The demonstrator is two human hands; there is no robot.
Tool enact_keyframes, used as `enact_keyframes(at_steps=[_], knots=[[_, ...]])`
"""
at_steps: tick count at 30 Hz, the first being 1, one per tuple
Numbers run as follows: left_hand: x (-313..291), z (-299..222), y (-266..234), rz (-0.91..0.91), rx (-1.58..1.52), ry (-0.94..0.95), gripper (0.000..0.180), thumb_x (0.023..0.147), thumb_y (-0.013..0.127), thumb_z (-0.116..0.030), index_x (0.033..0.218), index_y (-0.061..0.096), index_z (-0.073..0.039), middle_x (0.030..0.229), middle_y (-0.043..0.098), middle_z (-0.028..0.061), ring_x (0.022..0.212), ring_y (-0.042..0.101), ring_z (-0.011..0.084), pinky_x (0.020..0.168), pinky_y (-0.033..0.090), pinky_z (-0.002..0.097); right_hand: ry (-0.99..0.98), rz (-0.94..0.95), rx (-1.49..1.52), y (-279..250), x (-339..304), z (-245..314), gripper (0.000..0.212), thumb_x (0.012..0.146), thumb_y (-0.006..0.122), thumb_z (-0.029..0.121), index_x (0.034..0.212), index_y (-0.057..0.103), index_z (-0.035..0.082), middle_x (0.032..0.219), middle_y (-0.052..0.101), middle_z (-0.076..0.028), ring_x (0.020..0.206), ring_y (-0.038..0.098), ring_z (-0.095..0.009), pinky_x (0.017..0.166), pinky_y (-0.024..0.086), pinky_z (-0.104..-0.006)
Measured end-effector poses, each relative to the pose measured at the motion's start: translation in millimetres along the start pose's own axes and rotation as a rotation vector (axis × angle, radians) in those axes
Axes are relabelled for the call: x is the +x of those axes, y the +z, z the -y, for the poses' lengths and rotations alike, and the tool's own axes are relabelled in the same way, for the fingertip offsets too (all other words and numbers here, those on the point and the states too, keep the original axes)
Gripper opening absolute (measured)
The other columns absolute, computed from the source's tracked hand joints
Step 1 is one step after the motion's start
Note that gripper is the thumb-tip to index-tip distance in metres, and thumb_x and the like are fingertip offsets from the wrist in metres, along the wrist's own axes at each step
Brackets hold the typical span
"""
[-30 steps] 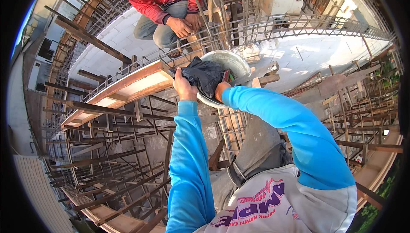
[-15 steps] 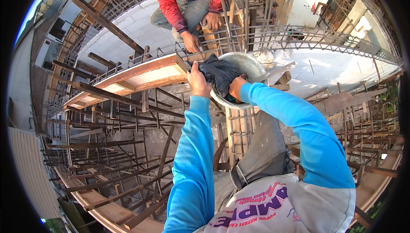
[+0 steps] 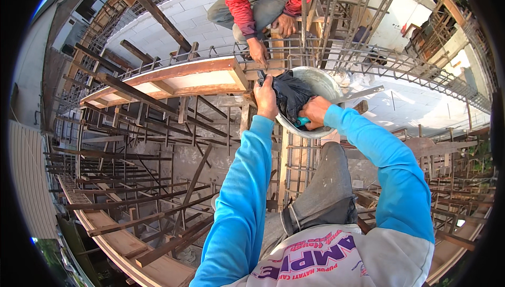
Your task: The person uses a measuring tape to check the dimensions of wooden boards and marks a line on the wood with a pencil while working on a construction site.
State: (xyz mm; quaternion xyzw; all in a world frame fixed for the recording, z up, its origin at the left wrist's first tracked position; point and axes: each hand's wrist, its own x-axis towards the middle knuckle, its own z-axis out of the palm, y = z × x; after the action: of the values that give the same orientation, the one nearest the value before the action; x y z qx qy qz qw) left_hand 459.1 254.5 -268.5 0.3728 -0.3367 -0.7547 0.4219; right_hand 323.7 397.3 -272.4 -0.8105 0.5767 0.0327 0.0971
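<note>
A pale round bucket (image 3: 330,82) stands on the rebar cage in front of me, with a crumpled black plastic bag (image 3: 292,93) bunched inside and over its left rim. My left hand (image 3: 266,99) is closed on the bag's left edge. In the bucket's near right part, my right hand (image 3: 316,110) is closed around a teal piece (image 3: 302,122) that looks like a handle; the rest is hidden. Beyond the right hand, a flat, narrow blade-like strip (image 3: 363,94) juts over the rim. Whether it joins the teal piece, I cannot tell.
A co-worker in a red sleeve (image 3: 239,11) squats opposite, one hand (image 3: 259,51) close to the bucket. Wooden formwork (image 3: 173,81) runs left. Upright rebar (image 3: 304,13) rises behind the bucket. Timber props (image 3: 142,182) fill the deep drop at left; a pale block wall (image 3: 415,103) lies right.
My right hand has come up partly from behind the bag, and the teal piece now shows in it. The left hand keeps its hold on the bag. The whole view has shifted.
</note>
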Motion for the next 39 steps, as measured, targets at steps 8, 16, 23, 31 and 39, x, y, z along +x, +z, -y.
enact_keyframes(at_steps=[8, 16, 23, 31, 39], knots=[[-9, 12, 10, -0.053, -0.026, -0.003, 0.018, 0.090, 0.060, -0.022, 0.095, 0.056, -0.005, 0.078, 0.053, -0.0020, 0.065, 0.047, 0.0093, 0.060, 0.041, 0.0287, 0.025, -0.021, 0.039, -25, -7, 3, 0.044, 0.061, 0.073, 0.028, 0.101, 0.071, 0.010, 0.093, 0.060, -0.009, 0.091, 0.058, -0.030, 0.082, 0.049, -0.0400], [-41, 7, -12, 0.186, 0.179, -0.037, 0.026, 0.089, 0.065, -0.022, 0.104, 0.059, -0.001, 0.094, 0.065, 0.0037, 0.080, 0.062, 0.0117, 0.073, 0.050, 0.0261, 0.093, -0.296, 0.372, -50, -52, 18, 0.034, 0.068, 0.070, 0.015, 0.100, 0.066, 0.006, 0.104, 0.063, -0.009, 0.099, 0.059, -0.029, 0.086, 0.048, -0.0418], [-101, 5, -9, 0.218, 0.648, 0.482, 0.069, 0.086, 0.065, -0.020, 0.140, 0.029, 0.003, 0.134, 0.042, 0.0202, 0.124, 0.043, 0.0296, 0.104, 0.035, 0.0376, 0.340, -0.707, 1.257, -16, -64, 25, 0.050, 0.082, 0.064, 0.015, 0.127, 0.048, -0.002, 0.117, 0.059, -0.013, 0.105, 0.059, -0.023, 0.089, 0.049, -0.0359], [-267, -19, -47, 0.237, 0.416, 0.510, 0.063, 0.093, 0.056, -0.031, 0.142, 0.033, 0.000, 0.142, 0.034, 0.0204, 0.137, 0.027, 0.0312, 0.113, 0.020, 0.0402, 0.226, -0.859, 1.864, -28, -87, 133, 0.058, 0.080, 0.062, 0.029, 0.127, 0.046, -0.001, 0.120, 0.056, -0.014, 0.110, 0.056, -0.023, 0.096, 0.044, -0.0374], [-325, 20, -143, 0.055, 0.136, -0.287, 0.075, 0.092, 0.057, -0.045, 0.145, 0.023, -0.004, 0.134, 0.040, 0.0189, 0.125, 0.042, 0.0248, 0.100, 0.038, 0.0348, 0.171, -0.125, 1.450, 48, -108, 254, 0.030, 0.091, 0.064, 0.022, 0.112, 0.056, 0.002, 0.110, 0.057, -0.007, 0.099, 0.059, -0.016, 0.080, 0.049, -0.0292]])
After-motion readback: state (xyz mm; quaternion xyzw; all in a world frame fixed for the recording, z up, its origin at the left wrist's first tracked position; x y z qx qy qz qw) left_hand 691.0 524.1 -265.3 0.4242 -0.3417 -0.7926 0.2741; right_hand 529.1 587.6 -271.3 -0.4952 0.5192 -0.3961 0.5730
